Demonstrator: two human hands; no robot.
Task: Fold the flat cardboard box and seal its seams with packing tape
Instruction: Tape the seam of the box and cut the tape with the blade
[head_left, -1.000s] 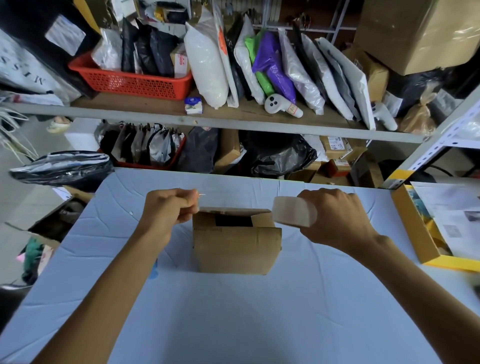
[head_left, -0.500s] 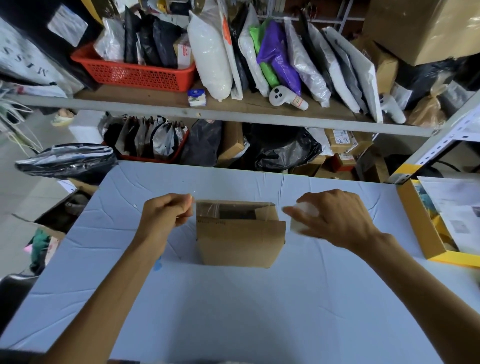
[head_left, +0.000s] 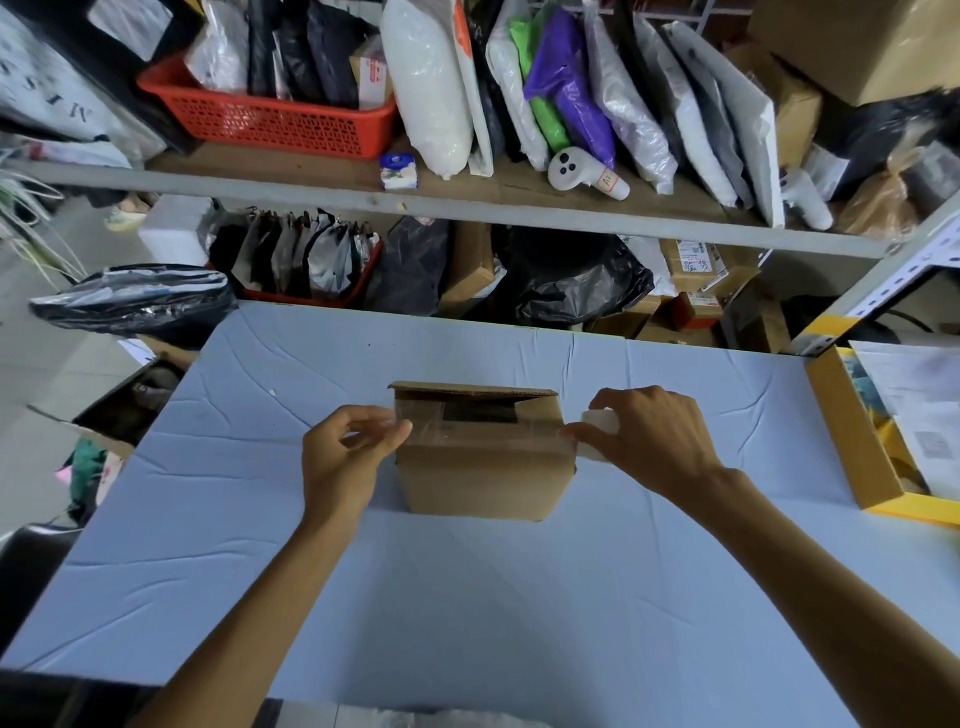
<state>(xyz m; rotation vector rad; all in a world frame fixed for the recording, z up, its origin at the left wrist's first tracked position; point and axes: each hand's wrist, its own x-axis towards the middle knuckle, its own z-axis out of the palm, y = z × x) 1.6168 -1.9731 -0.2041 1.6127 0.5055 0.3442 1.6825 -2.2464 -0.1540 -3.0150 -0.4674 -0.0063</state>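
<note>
A small brown cardboard box (head_left: 483, 478) stands folded up on the pale blue table (head_left: 467, 597), its top partly open with a dark gap showing. A strip of clear packing tape (head_left: 483, 431) stretches across the top of the box. My left hand (head_left: 345, 457) pinches the tape's free end at the box's upper left corner. At the box's upper right corner, my right hand (head_left: 654, 441) grips the tape roll (head_left: 597, 439), which is mostly hidden under the fingers.
A yellow-edged tray (head_left: 852, 441) with papers lies at the table's right. Behind the table stands a metal shelf (head_left: 467, 208) crowded with bags, parcels and a red basket (head_left: 270, 119). A black plastic bag (head_left: 135, 299) sits left of the table's far corner.
Both hands have come down from above the box, bringing the stretched tape onto its top. The right hand with the roll has moved in against the box's right corner.
</note>
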